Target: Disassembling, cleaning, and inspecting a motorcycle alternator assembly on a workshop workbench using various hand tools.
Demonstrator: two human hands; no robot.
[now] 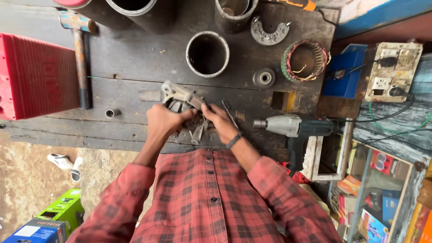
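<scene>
Both hands (189, 121) grip a metal housing (182, 96); hammer (81, 58) and drill (292, 128) flank it.

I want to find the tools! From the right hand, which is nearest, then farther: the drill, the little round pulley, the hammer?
From the right hand:
1. Drill, just to its right.
2. Round pulley, above and right.
3. Hammer, far across on the left.

One view only — a camera worn on the person's head, looking almost straight down past a red plaid shirt (207, 198) onto a dark wooden workbench (135, 63). It sits close, with both forearms filling the lower middle. The far edge of the bench lies at the top; the ground (27, 180) shows bottom left — shelves (373, 193) bottom right.
</scene>
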